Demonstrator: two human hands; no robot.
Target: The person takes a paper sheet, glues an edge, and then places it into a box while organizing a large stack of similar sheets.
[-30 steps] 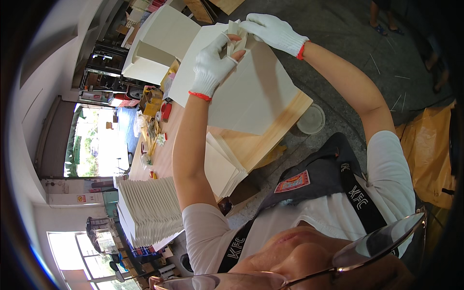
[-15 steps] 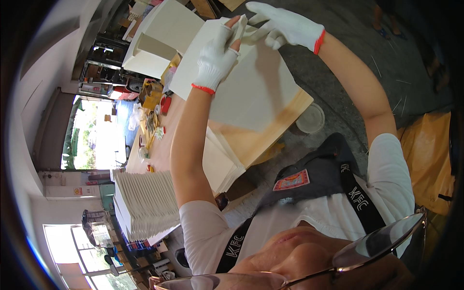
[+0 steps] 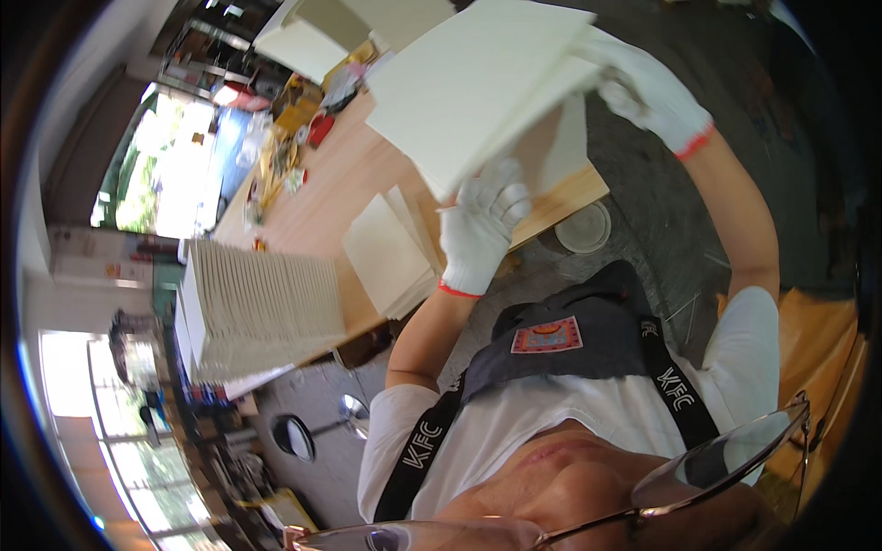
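Observation:
A large white cardboard sheet is lifted and tilted above the far right part of the wooden table; it looks doubled over, with a second layer beneath. My left hand, in a white knit glove with a red cuff, is closed on its near lower corner with the fingers curled. My right hand, gloved alike, grips the right end, its fingertips partly hidden by the sheet. Under the raised sheet, more white board lies on the table.
A tall stack of folded white boards stands at the table's near left, beside a smaller loose pile. Tape rolls and clutter line the far left edge, including a red item. A round tub sits on the floor beyond the right edge.
The sheet has been raised and tilted up off the table. My left hand has come nearer and to the right, onto its near corner; my right hand has moved right and slightly nearer.

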